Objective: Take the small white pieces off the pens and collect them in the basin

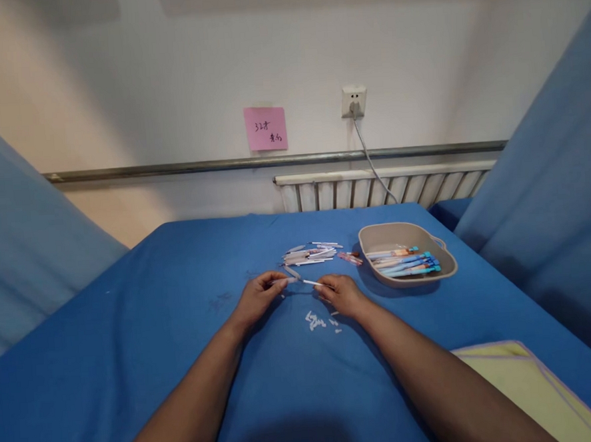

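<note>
Near the middle of the blue-covered table, my left hand [259,298] pinches a thin pale piece [290,280]. My right hand [344,295] is closed on one end of a thin white stick [309,283] that looks like a pen refill. The stick's dark end meets the pale piece between my hands; whether they are joined is too small to tell. Just beyond lies a pile of similar white sticks [310,255], some with pale sleeves and dark tips. Several small white bits [314,321] are scattered on the cloth nearer me.
A beige basket [409,283] holding several blue-ended pens [408,265] stands right of the pile. Small pinkish-brown pieces [350,258] lie beside it. A yellow cloth [523,380] is at the front right. Blue curtains [548,185] hang on both sides; behind are a wall and radiator [344,193].
</note>
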Demonstrator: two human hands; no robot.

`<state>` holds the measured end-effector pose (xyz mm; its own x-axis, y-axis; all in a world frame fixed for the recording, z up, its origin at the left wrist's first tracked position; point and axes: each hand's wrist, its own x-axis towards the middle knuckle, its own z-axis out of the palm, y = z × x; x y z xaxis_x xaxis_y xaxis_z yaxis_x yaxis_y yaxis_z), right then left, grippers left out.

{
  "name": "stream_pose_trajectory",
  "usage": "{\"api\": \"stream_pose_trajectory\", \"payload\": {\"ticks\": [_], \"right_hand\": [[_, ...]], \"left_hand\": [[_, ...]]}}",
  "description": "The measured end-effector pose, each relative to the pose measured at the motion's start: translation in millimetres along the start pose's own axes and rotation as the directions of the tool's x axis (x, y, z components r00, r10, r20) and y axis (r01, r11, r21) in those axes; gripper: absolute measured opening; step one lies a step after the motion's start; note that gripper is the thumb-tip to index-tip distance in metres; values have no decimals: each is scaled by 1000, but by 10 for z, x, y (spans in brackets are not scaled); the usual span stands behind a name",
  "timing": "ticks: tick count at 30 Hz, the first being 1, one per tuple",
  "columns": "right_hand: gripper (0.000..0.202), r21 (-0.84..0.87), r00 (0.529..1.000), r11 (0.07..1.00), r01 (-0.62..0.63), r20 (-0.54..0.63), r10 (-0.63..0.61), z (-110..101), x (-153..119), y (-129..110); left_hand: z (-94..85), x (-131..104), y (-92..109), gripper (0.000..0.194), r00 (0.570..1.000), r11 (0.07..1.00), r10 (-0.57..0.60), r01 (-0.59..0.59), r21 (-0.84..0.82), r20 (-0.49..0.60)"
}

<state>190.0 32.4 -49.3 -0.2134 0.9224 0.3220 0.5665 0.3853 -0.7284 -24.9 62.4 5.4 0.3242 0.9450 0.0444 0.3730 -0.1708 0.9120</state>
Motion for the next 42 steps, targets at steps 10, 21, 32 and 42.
{"api": "stream_pose_trajectory", "payload": {"ticks": [10,21,32,42], "right_hand": [[26,206,987,978,-29,-152,61,6,-5,-206],[54,678,933,717,-160,-133,335,124,-15,-370],[59,913,924,375,-160,4,383,-96,50,-391],[21,-27,942,954,-299,151,300,-198,-23,59]], "left_hand": [[117,-66,13,30,993,999,3,2,-43,120],[370,-205,89,36,903,990,-20,79,-120,429],[333,-212,69,41,856,978,28,83,-191,515],[171,-13,-179,45,944,891,-65,201,-407,324]]}}
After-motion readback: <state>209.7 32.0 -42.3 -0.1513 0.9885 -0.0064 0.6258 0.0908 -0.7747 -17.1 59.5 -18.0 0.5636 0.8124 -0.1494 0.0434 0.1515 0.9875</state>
